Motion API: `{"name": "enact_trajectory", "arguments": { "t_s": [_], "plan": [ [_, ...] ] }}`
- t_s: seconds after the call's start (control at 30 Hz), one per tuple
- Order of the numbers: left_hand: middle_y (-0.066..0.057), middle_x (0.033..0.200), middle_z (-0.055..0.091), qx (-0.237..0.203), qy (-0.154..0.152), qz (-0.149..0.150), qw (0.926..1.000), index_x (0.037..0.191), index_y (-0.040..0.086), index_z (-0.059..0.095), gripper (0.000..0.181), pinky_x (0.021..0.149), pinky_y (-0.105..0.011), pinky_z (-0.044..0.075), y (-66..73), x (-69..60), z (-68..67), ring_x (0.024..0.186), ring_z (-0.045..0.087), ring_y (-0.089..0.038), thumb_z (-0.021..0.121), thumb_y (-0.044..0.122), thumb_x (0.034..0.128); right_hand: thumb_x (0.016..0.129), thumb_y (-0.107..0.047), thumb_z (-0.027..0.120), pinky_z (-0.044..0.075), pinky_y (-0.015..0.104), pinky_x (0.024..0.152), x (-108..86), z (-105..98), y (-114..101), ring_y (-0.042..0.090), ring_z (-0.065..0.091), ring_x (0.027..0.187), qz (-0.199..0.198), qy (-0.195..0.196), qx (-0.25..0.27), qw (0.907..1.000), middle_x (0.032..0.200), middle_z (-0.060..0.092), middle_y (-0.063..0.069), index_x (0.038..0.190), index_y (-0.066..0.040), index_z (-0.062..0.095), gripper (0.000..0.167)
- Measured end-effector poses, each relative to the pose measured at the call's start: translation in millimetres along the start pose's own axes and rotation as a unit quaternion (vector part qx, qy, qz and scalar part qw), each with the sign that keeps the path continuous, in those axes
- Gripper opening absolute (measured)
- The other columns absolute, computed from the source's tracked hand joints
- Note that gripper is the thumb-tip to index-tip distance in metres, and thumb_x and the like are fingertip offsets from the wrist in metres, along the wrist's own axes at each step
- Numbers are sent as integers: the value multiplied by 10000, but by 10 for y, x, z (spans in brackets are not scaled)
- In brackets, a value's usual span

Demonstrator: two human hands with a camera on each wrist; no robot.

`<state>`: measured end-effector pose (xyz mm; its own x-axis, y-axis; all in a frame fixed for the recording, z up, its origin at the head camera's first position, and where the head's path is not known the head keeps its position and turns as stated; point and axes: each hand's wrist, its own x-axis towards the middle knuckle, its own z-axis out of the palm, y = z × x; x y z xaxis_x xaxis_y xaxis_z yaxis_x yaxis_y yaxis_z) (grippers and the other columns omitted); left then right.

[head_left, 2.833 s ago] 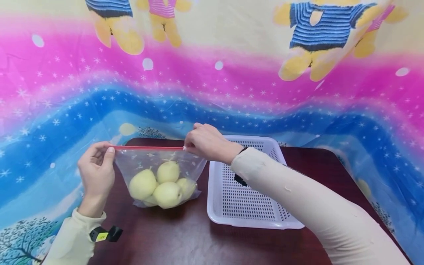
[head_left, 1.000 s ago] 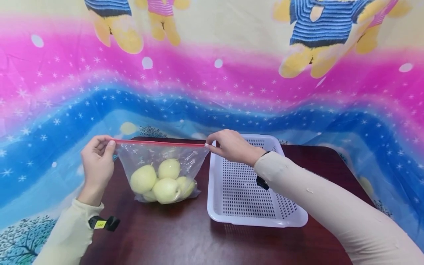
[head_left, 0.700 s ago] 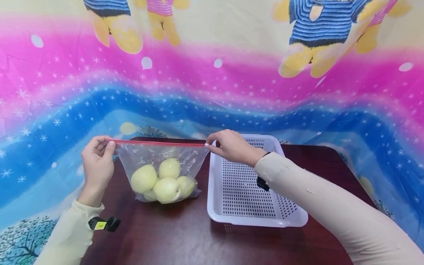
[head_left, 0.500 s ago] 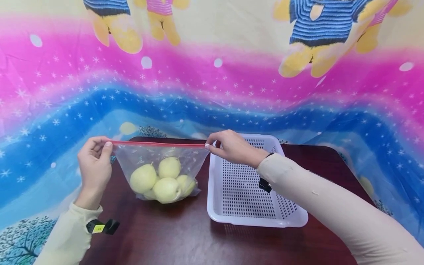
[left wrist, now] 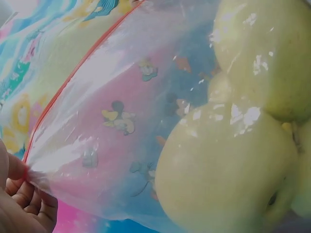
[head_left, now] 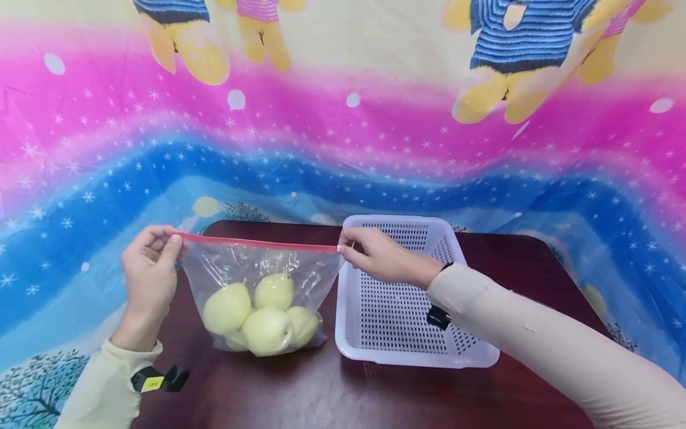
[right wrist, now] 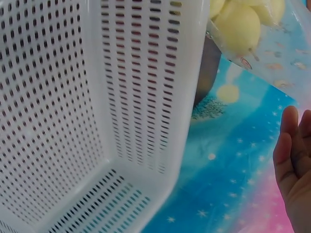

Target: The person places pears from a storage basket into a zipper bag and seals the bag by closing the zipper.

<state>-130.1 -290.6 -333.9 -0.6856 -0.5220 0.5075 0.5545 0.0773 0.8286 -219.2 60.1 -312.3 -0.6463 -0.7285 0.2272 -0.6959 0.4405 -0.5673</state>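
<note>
A clear zip bag (head_left: 214,265) with a red closure strip (head_left: 257,242) hangs stretched between both hands. Several pale green pears (head_left: 268,331) lie inside it. At the bag's upper left corner, my left hand (head_left: 152,277) pinches the strip between thumb and forefinger, also seen in the left wrist view, where pears (left wrist: 226,167) fill the right side. My right hand (head_left: 382,256) pinches the strip's right end at a small white slider (head_left: 340,248), above the white basket's left part. In the right wrist view the fingers of that hand (right wrist: 297,170) show at the right edge, their grip hidden.
A white perforated plastic basket (head_left: 345,316) stands just right of the bag on a dark red-brown table (head_left: 300,399). Inside the basket only its slotted floor shows. A printed cloth (head_left: 343,137) hangs behind the table.
Since the earliest frame, the right hand and slider have moved right along the strip to its end. Lately the bag of pears and right hand have come lower, nearer the person. The left hand still holds its corner.
</note>
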Motion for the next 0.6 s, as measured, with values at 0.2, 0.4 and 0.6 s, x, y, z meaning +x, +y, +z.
{"name": "enact_trajectory", "arguments": {
  "t_s": [0.2,0.4,0.6],
  "plan": [
    [23,711,689,59,24,-607,9981,900,28,678,124,602,-141,511,-133,41,-35,634,615,-63,600,-49,959,1021,-170,536,525,271,625,25,58,95,101,570,655,263,42,81,9996,795,653,48,996,-94,661,148],
    [53,741,713,285,104,-1045,9941,921,65,693,112,640,-128,533,-241,175,-4,692,651,-45,624,-15,958,1023,-210,558,548,282,680,178,73,183,138,630,738,632,216,-103,9977,955,713,67,1013,-95,679,167],
    [91,741,709,333,24,-1463,9887,1000,120,657,118,638,-136,519,-375,317,40,707,641,-26,595,22,985,1032,-262,563,557,327,790,327,82,246,172,664,873,973,358,-365,9939,1006,723,49,1049,-109,699,205]
  ]
}}
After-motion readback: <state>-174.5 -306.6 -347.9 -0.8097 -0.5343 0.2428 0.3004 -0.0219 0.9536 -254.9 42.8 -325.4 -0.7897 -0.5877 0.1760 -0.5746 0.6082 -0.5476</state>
